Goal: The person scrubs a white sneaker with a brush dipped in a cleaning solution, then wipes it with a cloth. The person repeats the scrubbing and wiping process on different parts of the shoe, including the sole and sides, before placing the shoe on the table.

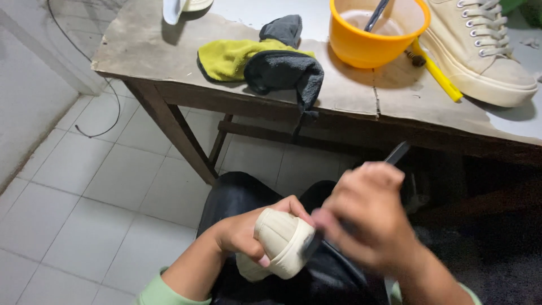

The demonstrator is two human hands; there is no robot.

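The left hand [240,231] grips a cream shoe [279,243] low over the person's lap, below the front edge of the wooden surface [350,96]. Its fingers curl around the shoe's toe end, thumb pressed on the near side, so the rubber toe juts out toward the right hand [367,220]. That hand is blurred – its fingers are closed around a dark-handled brush [395,155], whose handle sticks up past the knuckles while its lower end meets the shoe's toe.

Counted: two cream shoes – one held, and a second shoe [485,51] standing on the surface at far right. One orange bowl [367,45] with a utensil in it, one yellow-handled tool [437,76] beside it, and two cloths in a heap: a yellow cloth [231,56] and a dark grey cloth [285,70].
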